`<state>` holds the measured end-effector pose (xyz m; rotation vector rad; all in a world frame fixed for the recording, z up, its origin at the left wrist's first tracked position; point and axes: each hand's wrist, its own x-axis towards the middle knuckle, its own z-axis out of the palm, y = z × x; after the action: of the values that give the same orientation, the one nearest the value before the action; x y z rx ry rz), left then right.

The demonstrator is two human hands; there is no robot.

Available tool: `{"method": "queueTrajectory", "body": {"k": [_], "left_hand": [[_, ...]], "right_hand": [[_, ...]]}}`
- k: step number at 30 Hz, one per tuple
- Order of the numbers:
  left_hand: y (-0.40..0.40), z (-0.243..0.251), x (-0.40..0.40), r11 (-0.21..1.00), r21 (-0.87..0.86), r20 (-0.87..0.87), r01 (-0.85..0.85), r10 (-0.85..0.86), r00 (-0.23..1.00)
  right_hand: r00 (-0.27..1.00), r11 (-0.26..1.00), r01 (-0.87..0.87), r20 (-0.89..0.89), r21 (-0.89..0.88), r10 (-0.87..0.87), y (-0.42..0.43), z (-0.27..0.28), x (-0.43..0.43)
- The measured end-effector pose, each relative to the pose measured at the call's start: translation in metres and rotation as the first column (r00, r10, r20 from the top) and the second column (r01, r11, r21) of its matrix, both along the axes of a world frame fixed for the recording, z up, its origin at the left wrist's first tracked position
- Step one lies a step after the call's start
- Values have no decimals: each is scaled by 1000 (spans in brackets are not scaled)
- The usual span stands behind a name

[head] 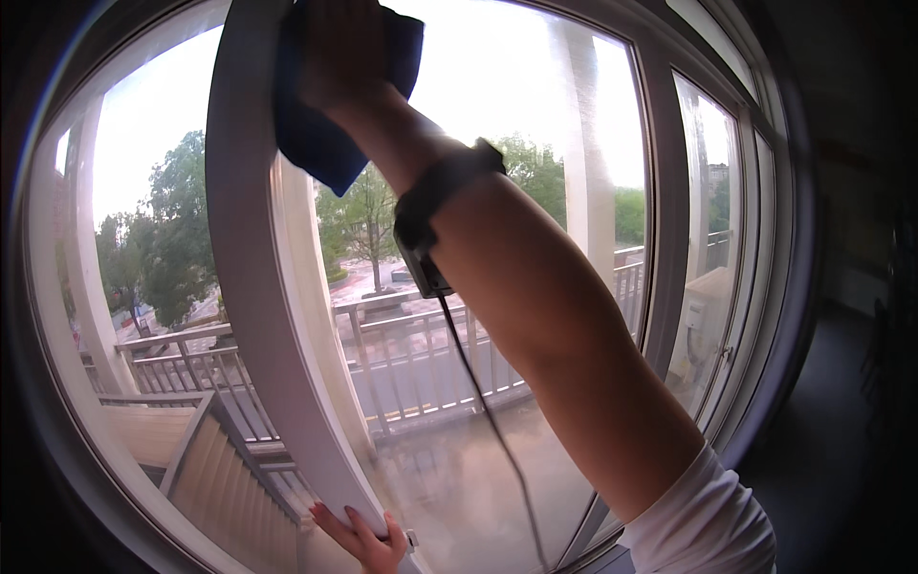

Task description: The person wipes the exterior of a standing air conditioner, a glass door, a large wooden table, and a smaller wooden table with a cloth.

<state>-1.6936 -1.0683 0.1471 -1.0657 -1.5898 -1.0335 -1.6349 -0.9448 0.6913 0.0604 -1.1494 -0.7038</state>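
Note:
My right hand (344, 54) is raised high and presses a dark blue cloth (326, 154) against the window, at the upper part of a wide upright frame post (244, 215). The cloth spreads over the post's edge and part of the glass pane (459, 86). Around my right wrist sits a black strap (452, 179) with a small box, from which a thin black cable (488, 409) hangs down. Low on the same post, my left hand (369, 542) grips it, fingers spread over its face, beside a small latch-like fitting (411, 539).
Further window frames (663, 215) and panes stand to the right. Beyond the glass are a metal railing (423, 359), trees (172, 237) and a paved balcony floor (466, 459). A slatted structure (222, 481) stands outside at lower left. The room at far right is dark.

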Motion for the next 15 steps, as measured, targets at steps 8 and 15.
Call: {"method": "queueTrajectory", "body": {"k": [8, 15], "left_hand": [[-10, -6, -2, 999, 13, 42, -32, 32, 999], [-5, 15, 10, 999, 17, 12, -28, 27, 1000]], "right_hand": [[945, 981, -40, 326, 190, -25, 31, -39, 3], [932, 983, 87, 336, 161, -138, 134, -24, 125]]}}
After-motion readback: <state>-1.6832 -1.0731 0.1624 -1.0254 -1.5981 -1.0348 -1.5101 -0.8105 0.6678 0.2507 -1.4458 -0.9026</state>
